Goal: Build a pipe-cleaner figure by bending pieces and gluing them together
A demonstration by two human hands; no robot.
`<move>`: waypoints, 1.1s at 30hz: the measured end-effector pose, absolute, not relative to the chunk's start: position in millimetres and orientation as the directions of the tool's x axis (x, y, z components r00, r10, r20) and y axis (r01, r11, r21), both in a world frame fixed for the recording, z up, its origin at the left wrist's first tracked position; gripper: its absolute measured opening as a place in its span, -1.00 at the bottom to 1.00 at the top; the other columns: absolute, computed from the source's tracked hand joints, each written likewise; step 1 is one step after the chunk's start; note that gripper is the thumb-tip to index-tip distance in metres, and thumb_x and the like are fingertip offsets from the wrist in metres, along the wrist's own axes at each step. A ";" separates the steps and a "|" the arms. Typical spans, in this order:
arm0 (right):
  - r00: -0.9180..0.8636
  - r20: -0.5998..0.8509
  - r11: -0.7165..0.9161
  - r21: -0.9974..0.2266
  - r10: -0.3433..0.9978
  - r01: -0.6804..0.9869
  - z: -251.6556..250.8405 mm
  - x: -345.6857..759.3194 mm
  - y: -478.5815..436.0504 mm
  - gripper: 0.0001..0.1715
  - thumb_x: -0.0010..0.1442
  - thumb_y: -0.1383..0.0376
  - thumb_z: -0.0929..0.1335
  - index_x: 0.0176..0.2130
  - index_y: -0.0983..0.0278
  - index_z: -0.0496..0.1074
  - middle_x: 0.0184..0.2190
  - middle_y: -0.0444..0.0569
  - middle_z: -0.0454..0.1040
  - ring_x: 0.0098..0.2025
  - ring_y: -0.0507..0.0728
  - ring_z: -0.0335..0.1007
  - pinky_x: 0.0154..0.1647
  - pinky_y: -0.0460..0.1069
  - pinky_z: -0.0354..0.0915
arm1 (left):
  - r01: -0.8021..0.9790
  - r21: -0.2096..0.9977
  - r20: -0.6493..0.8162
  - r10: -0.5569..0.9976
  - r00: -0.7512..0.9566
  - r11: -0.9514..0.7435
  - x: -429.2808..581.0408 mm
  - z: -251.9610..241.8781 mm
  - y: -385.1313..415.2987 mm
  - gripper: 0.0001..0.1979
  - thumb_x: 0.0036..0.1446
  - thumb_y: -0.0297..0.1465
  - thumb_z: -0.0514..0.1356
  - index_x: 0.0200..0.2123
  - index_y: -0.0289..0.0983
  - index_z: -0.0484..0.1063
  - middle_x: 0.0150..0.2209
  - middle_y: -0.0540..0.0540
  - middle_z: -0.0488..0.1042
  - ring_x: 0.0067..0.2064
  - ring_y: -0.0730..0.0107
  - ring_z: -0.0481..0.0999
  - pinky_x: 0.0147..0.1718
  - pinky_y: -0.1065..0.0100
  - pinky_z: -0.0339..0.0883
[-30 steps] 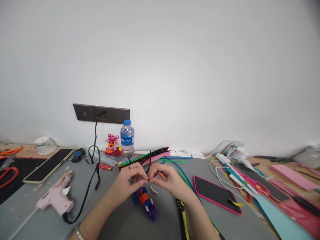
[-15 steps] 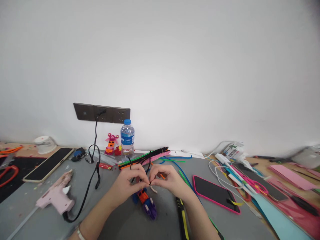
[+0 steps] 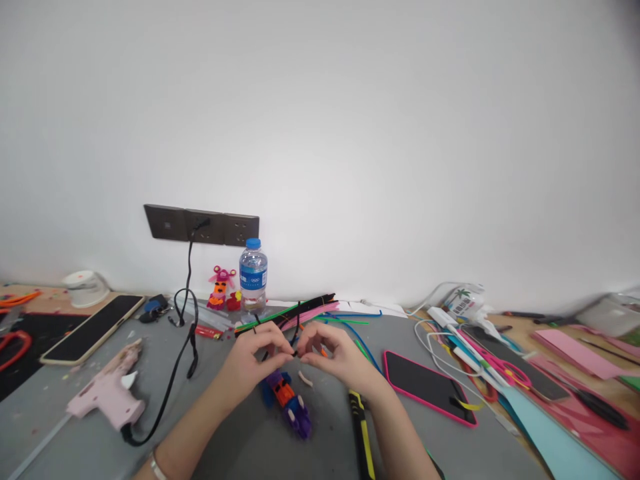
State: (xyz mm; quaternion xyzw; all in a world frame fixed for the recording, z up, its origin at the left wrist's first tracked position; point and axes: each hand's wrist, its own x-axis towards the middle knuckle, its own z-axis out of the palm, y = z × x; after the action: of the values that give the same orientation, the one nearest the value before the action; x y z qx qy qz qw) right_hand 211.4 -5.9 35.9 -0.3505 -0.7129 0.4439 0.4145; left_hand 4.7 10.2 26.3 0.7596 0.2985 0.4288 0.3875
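My left hand [image 3: 257, 357] and my right hand [image 3: 333, 350] meet over the mat, each in a thumb-and-finger pinch. Between their fingertips is a thin black pipe cleaner [image 3: 299, 317], with one end rising above the fingers. Just below the hands lies a small purple, orange and blue fuzzy figure [image 3: 289, 399]. A short whitish piece [image 3: 305, 379] rests on the mat beside it. Behind my fingers a bundle of black, green and pink pipe cleaners [image 3: 313, 312] is partly hidden.
A pink glue gun [image 3: 110, 397] with a black cord lies left. A water bottle [image 3: 253, 277] and a pink-orange figure [image 3: 219, 290] stand by the wall. At right are a pink-edged phone [image 3: 430, 387], pink scissors [image 3: 515, 375] and papers. A yellow-black cutter [image 3: 361, 433] lies near my right forearm.
My fingertips have shifted slightly up and left, still pinching the black pipe cleaner. The whitish piece now shows more clearly on the mat. The whole view has moved a little.
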 end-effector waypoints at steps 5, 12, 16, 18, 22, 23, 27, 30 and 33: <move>-0.399 0.288 0.373 -0.915 0.870 0.151 36.7 212.0 -5.1 -0.82 0.14 0.20 0.46 -0.34 0.26 0.48 -0.37 -0.08 0.45 -0.36 0.07 0.30 -0.31 -0.04 0.23 | 0.138 0.839 0.413 0.781 0.468 -0.526 3.9 26.2 11.8 -0.93 0.09 -0.49 0.26 -0.43 -0.27 0.54 -0.42 -0.01 0.42 -0.38 0.40 0.42 -0.39 0.42 0.27; -0.444 0.245 0.361 -0.911 0.862 0.199 36.1 211.6 -7.2 -0.87 0.16 0.25 0.43 -0.39 0.27 0.48 -0.41 -0.10 0.43 -0.35 0.08 0.29 -0.31 -0.04 0.21 | 0.156 0.863 0.335 0.775 0.536 -0.481 5.4 24.4 10.0 -0.91 0.10 -0.49 0.25 -0.42 -0.27 0.57 -0.40 -0.03 0.43 -0.36 0.39 0.41 -0.38 0.42 0.26; -0.475 0.207 0.338 -0.917 0.855 0.210 37.7 213.2 -8.5 -0.90 0.18 0.29 0.41 -0.37 0.27 0.48 -0.40 -0.11 0.42 -0.34 0.07 0.28 -0.30 -0.05 0.17 | 0.159 0.869 0.302 0.756 0.580 -0.469 4.5 25.7 8.9 -0.93 0.10 -0.48 0.25 -0.40 -0.28 0.55 -0.36 -0.02 0.42 -0.39 0.44 0.37 -0.39 0.43 0.25; -0.501 0.187 0.322 -0.926 0.845 0.198 38.5 213.6 -8.7 -0.87 0.20 0.26 0.41 -0.36 0.28 0.48 -0.39 -0.11 0.41 -0.35 0.06 0.26 -0.32 -0.06 0.16 | 0.148 0.869 0.297 0.739 0.605 -0.471 3.8 26.4 8.6 -0.94 0.10 -0.48 0.25 -0.39 -0.28 0.55 -0.35 -0.03 0.41 -0.39 0.45 0.36 -0.39 0.44 0.25; -0.541 0.162 0.293 -0.942 0.825 0.165 38.2 214.2 -8.3 -0.81 0.22 0.20 0.40 -0.35 0.28 0.48 -0.38 -0.10 0.40 -0.36 0.06 0.26 -0.32 -0.06 0.17 | 0.131 0.869 0.300 0.720 0.626 -0.476 3.3 27.3 7.8 -0.95 0.10 -0.48 0.25 -0.40 -0.29 0.53 -0.36 -0.02 0.39 -0.39 0.46 0.35 -0.40 0.44 0.25; -0.546 0.159 0.290 -0.943 0.823 0.164 38.0 214.3 -8.2 -0.80 0.22 0.19 0.40 -0.35 0.28 0.48 -0.38 -0.10 0.40 -0.35 0.06 0.27 -0.31 -0.06 0.17 | 0.133 0.871 0.296 0.721 0.627 -0.473 3.4 27.5 7.6 -0.96 0.09 -0.48 0.25 -0.40 -0.29 0.52 -0.36 -0.02 0.39 -0.40 0.46 0.34 -0.40 0.44 0.24; -0.551 0.149 0.285 -0.944 0.821 0.170 39.1 214.9 -8.6 -0.77 0.21 0.15 0.40 -0.35 0.28 0.48 -0.39 -0.10 0.39 -0.35 0.07 0.27 -0.31 -0.06 0.19 | 0.132 0.881 0.277 0.721 0.636 -0.455 3.8 30.0 6.8 -0.94 0.10 -0.46 0.25 -0.42 -0.28 0.50 -0.38 0.00 0.37 -0.40 0.45 0.34 -0.40 0.44 0.22; -0.564 0.149 0.283 -0.946 0.812 0.158 40.9 214.0 -9.5 -0.74 0.22 0.13 0.40 -0.35 0.28 0.48 -0.40 -0.10 0.39 -0.37 0.07 0.26 -0.31 -0.05 0.20 | 0.125 0.884 0.271 0.711 0.649 -0.451 3.5 33.2 6.3 -0.91 0.12 -0.45 0.24 -0.44 -0.28 0.51 -0.39 0.00 0.36 -0.37 0.42 0.35 -0.38 0.43 0.22; -0.577 0.137 0.267 -0.953 0.805 0.145 40.3 211.7 -9.6 -0.71 0.21 0.10 0.39 -0.36 0.27 0.47 -0.42 -0.11 0.38 -0.40 0.05 0.24 -0.33 -0.05 0.20 | 0.130 0.882 0.267 0.708 0.654 -0.452 2.8 35.2 5.5 -0.88 0.13 -0.43 0.24 -0.45 -0.28 0.52 -0.40 -0.01 0.37 -0.36 0.40 0.34 -0.38 0.43 0.20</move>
State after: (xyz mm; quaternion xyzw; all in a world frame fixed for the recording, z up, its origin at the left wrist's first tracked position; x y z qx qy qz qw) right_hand 211.7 -9.6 40.3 -0.3268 -0.7272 0.5097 0.3235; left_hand 2.8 5.5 35.2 0.7895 0.2654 0.3206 0.4510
